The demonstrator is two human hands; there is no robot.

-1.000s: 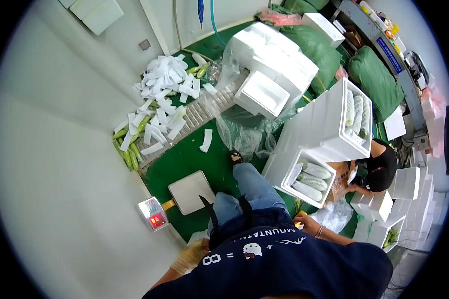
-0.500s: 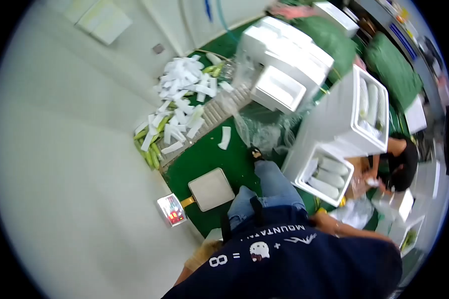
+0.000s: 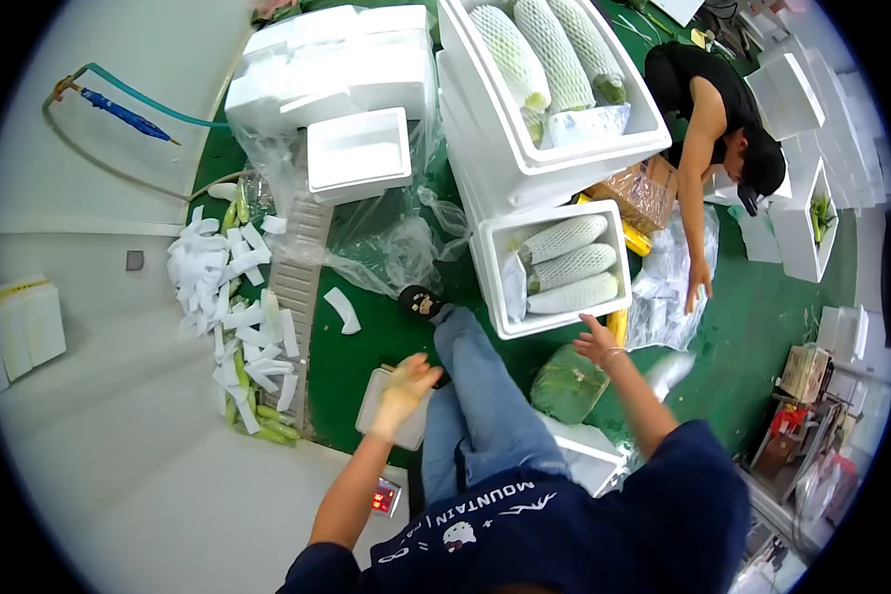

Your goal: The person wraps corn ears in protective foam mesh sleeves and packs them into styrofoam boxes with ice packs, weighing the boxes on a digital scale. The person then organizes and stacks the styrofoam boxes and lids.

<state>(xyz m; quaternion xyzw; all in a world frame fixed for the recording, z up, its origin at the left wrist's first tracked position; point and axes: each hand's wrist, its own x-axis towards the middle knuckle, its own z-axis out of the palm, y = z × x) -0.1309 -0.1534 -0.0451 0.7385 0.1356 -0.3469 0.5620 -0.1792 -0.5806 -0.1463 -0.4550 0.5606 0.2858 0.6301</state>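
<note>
Right hand (image 3: pixel 597 343) now near lower box (image 3: pixel 540 326)

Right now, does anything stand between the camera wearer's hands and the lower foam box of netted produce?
Nothing visible stands between the right hand and the lower foam box, which is close by. For the left hand, the wearer's denim-clad leg lies across the way in this view, though its height is unclear.

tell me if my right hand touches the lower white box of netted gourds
Cannot tell. In the head view your right hand appears at the near rim of that white box of netted gourds, but depth is unclear.
</note>
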